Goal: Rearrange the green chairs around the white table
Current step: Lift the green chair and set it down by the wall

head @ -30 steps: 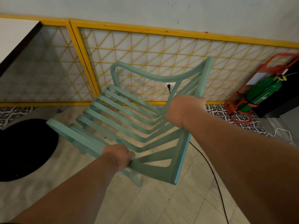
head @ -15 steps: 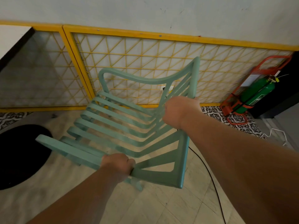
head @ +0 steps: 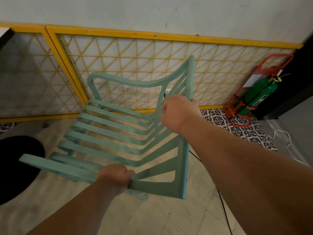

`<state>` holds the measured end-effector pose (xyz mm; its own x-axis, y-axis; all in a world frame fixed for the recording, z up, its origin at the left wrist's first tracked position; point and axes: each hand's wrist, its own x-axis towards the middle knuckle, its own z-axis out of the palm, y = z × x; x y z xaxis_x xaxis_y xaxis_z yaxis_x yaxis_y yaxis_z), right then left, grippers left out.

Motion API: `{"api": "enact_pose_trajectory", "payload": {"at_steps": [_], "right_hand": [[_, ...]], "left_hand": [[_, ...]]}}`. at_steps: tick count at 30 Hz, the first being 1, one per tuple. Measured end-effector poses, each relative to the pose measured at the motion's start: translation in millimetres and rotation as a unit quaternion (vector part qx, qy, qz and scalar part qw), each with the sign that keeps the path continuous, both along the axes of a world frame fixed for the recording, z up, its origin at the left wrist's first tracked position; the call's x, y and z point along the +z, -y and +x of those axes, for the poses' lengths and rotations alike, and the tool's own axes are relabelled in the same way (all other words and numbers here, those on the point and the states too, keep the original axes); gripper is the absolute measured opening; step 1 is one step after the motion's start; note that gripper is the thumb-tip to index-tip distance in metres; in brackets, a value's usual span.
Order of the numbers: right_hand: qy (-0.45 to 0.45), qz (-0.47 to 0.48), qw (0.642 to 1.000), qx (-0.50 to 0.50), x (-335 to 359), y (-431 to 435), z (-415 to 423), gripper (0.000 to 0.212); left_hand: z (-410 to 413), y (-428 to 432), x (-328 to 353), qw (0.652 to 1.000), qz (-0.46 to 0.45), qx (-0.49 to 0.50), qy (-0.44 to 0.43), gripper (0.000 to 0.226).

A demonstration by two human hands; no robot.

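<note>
A pale green slatted chair [head: 108,133] fills the middle of the view, tilted and held above the tiled floor. My left hand [head: 115,178] grips its near armrest. My right hand [head: 177,112] grips the upper side rail of the backrest. A sliver of the white table [head: 2,30] with a dark edge shows at the far left, beyond the chair.
A yellow lattice railing [head: 135,53] runs along the wall behind the chair. A green cylinder [head: 259,95] in an orange stand leans at the right. A black round mat [head: 15,167] lies on the floor at left. A black cable [head: 221,204] crosses the tiles under my right arm.
The view has swung left to right: the table corner has slid almost out of the frame and the chair has shifted slightly. Both hands keep the same holds.
</note>
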<state>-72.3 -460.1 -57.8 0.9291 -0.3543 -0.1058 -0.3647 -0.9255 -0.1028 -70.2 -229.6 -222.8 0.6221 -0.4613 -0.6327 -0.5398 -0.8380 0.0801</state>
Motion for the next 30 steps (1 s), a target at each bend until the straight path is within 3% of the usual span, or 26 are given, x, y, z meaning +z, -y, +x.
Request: {"api": "enact_pose_trajectory", "payload": {"at_steps": [3,8,10,13,15,19,24,27,28,30], "right_hand": [[0.094,0.075,0.992,-0.045,-5,4,-5,0.034],[0.184,0.152,0.960,-0.143,-9,-2,-19,0.044],[0.179,0.179,0.953,-0.168,-8,-9,-26,0.051],[0.108,0.233,0.944,-0.206,-10,-18,-42,0.085],[0.097,0.266,0.934,-0.218,-12,-26,-55,0.093],[0.111,0.278,0.920,-0.253,-21,-37,-72,0.093],[0.125,0.262,0.921,-0.260,-17,-36,-66,0.090],[0.121,0.253,0.927,-0.250,-20,-33,-62,0.089],[0.122,0.251,0.928,-0.246,-21,-33,-62,0.089],[0.122,0.240,0.934,-0.235,-23,-31,-61,0.089]], "left_hand": [[1,-2,2,0.999,-0.032,0.020,-0.009,0.052],[2,-8,-2,0.994,-0.094,0.060,-0.002,0.031],[1,-9,-4,0.994,-0.103,0.043,0.011,0.027],[3,-10,-6,0.991,-0.119,0.053,0.003,0.033],[3,-9,-8,0.992,-0.118,0.030,0.010,0.032],[1,-11,-5,0.991,-0.131,0.031,0.000,0.059],[3,-7,-12,0.991,-0.135,0.024,0.011,0.037],[12,-21,-18,0.986,-0.160,0.039,-0.012,0.055],[20,-32,-20,0.989,-0.138,0.052,0.000,0.062],[43,-61,-28,0.998,-0.016,0.008,0.057,0.056]]}}
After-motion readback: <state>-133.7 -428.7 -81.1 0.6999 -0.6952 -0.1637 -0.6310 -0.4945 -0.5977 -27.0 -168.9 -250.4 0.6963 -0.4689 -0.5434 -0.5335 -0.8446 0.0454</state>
